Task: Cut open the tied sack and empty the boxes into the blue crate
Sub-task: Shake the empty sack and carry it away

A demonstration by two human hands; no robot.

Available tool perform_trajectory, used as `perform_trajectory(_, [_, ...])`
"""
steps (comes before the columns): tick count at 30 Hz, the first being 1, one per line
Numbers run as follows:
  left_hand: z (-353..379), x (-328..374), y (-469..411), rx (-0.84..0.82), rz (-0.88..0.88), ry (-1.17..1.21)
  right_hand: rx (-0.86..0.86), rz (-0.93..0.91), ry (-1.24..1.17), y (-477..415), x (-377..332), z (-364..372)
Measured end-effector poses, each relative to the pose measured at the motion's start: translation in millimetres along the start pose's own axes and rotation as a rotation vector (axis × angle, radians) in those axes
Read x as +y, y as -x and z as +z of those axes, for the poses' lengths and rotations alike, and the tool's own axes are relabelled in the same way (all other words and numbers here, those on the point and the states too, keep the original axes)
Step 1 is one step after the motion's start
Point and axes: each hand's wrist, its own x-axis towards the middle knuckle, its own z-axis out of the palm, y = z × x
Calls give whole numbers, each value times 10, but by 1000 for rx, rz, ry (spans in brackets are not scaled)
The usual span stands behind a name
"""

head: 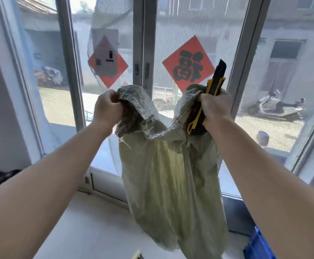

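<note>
The left hand is curled tight round one upper corner of the sack. The right hand grips the other corner, with a yellow and black knife pinned in the same fist, its tip pointing up and away from the cloth. Both hands are raised level in front of the window, and the sack hangs straight down between them, its long axis upright. It looks limp and thin, with light showing through, so I judge that little is left inside. Whether the lower end is open I cannot tell. That end hangs just above the white table. The blue crate lies lower right of it, under the right forearm and nearer the right hand, so anything still inside would probably miss the crate unless the sack is carried right.
</note>
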Motion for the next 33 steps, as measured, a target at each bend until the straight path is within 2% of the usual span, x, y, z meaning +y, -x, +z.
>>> perform_trajectory(13, [-2015, -264, 13, 339, -10, -199, -293, 96, -113, 812, 158, 1683])
perform_trajectory(23, [-2966, -598, -32, 573, -81, -391, -533, 172, -85, 981, 551, 2789])
perform_trajectory(33, [-3611, -1018, 79, 728, -212, -429, -722, 217, -24, 1166, 985, 3627])
